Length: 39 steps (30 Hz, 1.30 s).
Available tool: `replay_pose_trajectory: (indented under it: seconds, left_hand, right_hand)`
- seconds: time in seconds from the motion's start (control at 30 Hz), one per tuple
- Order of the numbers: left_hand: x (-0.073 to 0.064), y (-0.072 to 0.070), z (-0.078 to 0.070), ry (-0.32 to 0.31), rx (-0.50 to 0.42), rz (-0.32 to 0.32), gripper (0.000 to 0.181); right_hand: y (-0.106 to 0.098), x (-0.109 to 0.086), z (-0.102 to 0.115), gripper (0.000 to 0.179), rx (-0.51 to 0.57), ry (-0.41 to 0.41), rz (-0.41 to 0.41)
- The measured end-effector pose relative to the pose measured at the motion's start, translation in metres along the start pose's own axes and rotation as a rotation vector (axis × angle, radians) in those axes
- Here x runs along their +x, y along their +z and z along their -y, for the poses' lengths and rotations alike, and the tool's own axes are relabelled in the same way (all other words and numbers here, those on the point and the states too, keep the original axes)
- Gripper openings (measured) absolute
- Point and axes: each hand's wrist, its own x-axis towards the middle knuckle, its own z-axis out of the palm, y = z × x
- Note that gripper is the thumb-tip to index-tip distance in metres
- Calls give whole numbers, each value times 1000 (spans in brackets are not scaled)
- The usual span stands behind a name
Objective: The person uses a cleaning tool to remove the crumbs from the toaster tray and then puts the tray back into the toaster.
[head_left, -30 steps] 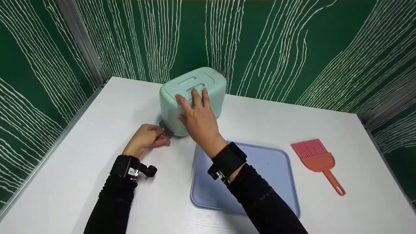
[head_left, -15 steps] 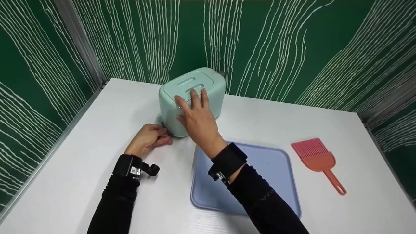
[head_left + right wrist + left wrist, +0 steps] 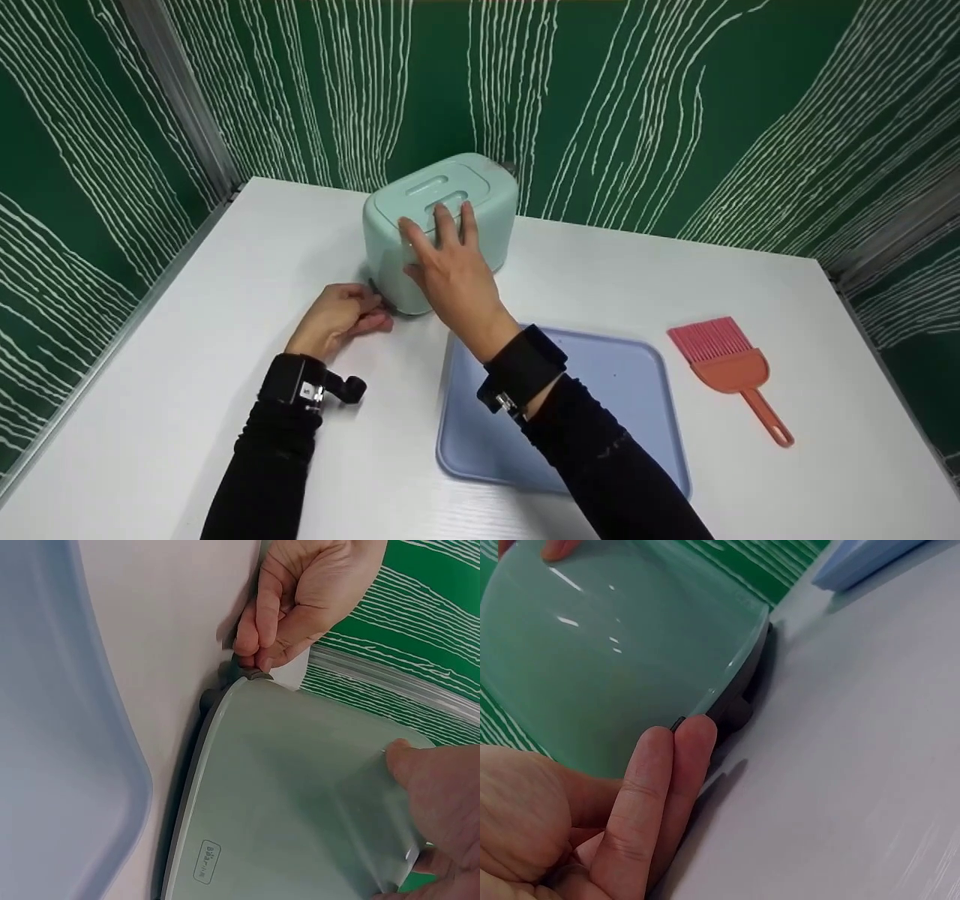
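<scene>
A mint-green toaster (image 3: 386,251) stands at the back of the white table, its top showing two long slots. My left hand (image 3: 341,315) is low at its near-left end, thumb and fingers pinching the edge of a dark grey crumb tray (image 3: 256,676) at the base. Only a thin dark sliver of that tray shows; the rest is hidden under the toaster. My right hand (image 3: 457,281) rests on the toaster's front and top edge, fingers spread and mostly straight, with the thumb against the side. In the left wrist view two left fingertips (image 3: 696,733) sit right at the dark edge.
A flat blue tray (image 3: 615,420) lies in front of the toaster, partly under my right forearm. To the right lies an orange hand brush (image 3: 731,371) with pink bristles. Green walls with white lines (image 3: 600,112) close off the back and sides.
The dark grey crumb tray stuck out further a second ago; it has gone in toward the toaster, with my left fingers following slightly. My right hand has kept its place on the toaster.
</scene>
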Motion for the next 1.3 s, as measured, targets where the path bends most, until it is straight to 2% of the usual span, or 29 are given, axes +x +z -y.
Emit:
replay_pose_trajectory:
  seconds: [0.23, 0.4, 0.57, 0.7, 0.83, 0.97, 1.13, 1.2, 1.3]
  left_hand:
    - [1, 6, 2, -3, -17, -10, 20]
    - [1, 7, 1, -3, 29, -23, 21]
    - [-1, 11, -4, 43, 216, -31, 17]
    - [-7, 16, -11, 62, 376, -64, 18]
    - [-16, 20, -20, 84, 487, -95, 29]
    - [-27, 25, -30, 168, 622, -136, 33]
    - [-39, 33, -37, 340, 855, -245, 29]
    - [-45, 37, -40, 387, 921, -282, 30]
    - [-56, 43, -46, 429, 980, -306, 39]
  right_hand:
    - [-1, 0, 0, 53, -7, -3, 0]
    - [0, -1, 0, 53, 24, 6, 2]
    - [1, -1, -1, 53, 55, 18, 10]
    - [3, -2, -2, 56, 107, 17, 17]
    - [3, -4, -6, 63, 149, 11, 24]
    - [1, -10, -15, 73, 242, -12, 42]
    - [-3, -19, -30, 78, 384, -49, 108]
    - [-6, -22, -36, 77, 410, -48, 142]
    - [-11, -28, -45, 77, 422, -37, 182]
